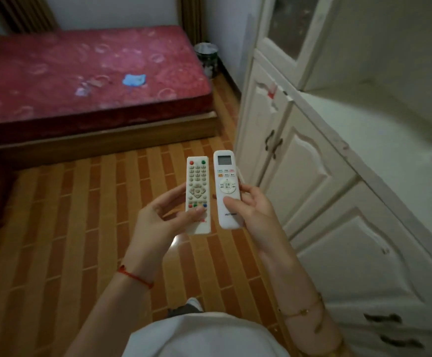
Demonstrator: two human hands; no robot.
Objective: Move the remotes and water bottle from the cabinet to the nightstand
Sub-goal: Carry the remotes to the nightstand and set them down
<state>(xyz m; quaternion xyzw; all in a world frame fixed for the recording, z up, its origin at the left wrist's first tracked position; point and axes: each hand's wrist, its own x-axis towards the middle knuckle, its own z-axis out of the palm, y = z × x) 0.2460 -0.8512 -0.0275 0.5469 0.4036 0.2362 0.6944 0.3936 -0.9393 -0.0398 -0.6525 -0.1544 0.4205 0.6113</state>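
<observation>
While standing beside cabinet [325, 191] at right, left hand [158, 217] grasps TV remote [197, 194], right hand [251, 210] grasps AC remote [226, 189]; one each, likely for carrying. Water bottle, nightstand unseen.

Two remotes held side by side above the floor [81, 228].
TV remote [197, 186] gripped in left hand [158, 217]; AC remote [226, 186] in right hand [255, 210], thumb across its face.

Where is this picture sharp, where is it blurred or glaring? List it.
Head view: dim indoor light. The TV remote in the left hand and the air-conditioner remote in the right hand are sharp, buttons readable. The cabinet top smears into pale blur at the right edge. A glare spot shines on the floor. Wide-angle bending curves the cabinet lines.
</observation>
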